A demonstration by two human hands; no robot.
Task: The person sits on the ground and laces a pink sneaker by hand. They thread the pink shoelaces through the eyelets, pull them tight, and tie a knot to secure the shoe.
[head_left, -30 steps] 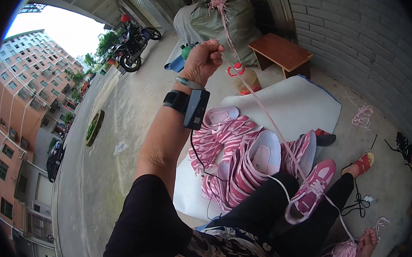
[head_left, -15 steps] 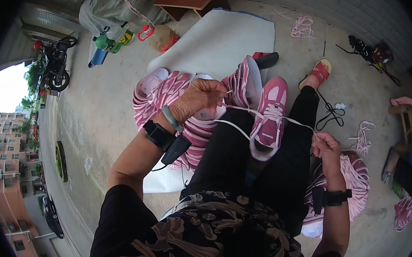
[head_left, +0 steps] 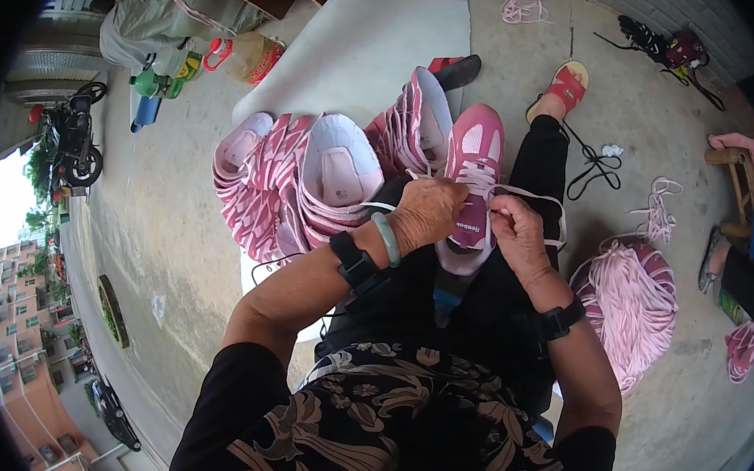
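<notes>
Your left hand (head_left: 433,212) is over the lacing of the pink sneaker (head_left: 477,146), its fingers bunched narrow; the tips are partly hidden, so you cannot tell whether they grip a lace. Your right hand (head_left: 520,239) is just beside the shoe's right edge, thumb and finger pinched narrow on a pale lace (head_left: 533,194) that loops out over your right leg. The sneaker lies between your thighs, toe pointing away from you.

To your left, pink shoe uppers (head_left: 259,198) stand nested in curved rows, near a white sheet (head_left: 366,51) spread on the concrete floor (head_left: 172,218). To your right, a thick bundle of pink laces (head_left: 624,302) sits near your right forearm. Your right foot wears a red sandal (head_left: 569,86), with a black cord (head_left: 596,169) lying near it and a loose tangle of pink lace (head_left: 662,207) further right
</notes>
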